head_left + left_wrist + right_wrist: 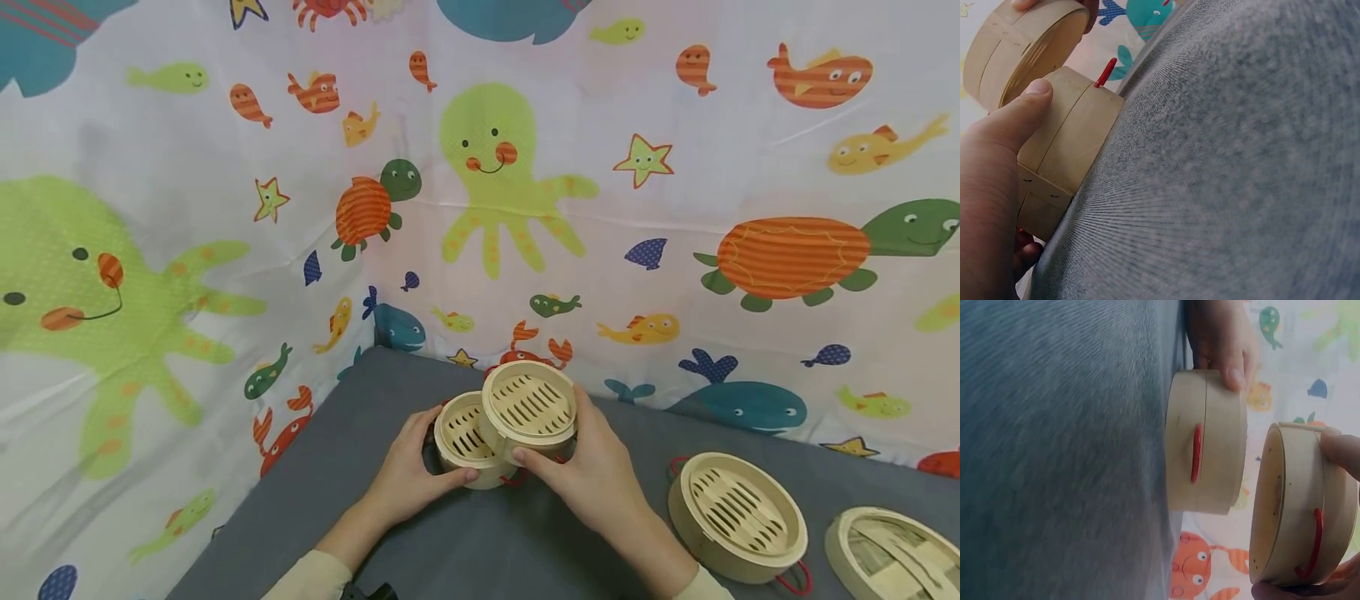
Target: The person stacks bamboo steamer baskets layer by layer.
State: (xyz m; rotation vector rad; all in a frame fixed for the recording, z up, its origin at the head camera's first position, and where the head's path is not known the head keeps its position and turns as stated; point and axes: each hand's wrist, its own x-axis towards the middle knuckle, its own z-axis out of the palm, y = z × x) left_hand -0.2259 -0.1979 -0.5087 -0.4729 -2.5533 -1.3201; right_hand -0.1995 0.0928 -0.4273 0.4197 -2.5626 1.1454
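A grey cloth-covered table [465, 542] carries everything, its back edge and left edge meeting a sea-animal printed curtain [187, 250] at the far corner. Near that back corner a bamboo steamer basket [461, 437] rests on the cloth, with a red loop [1196, 453] on its side. Toward the right edge, well apart from it, a second steamer basket [738, 517] with a slatted bottom lies on the table, and just beside it, at the edge of the head view, sits a woven steamer lid [896, 554].
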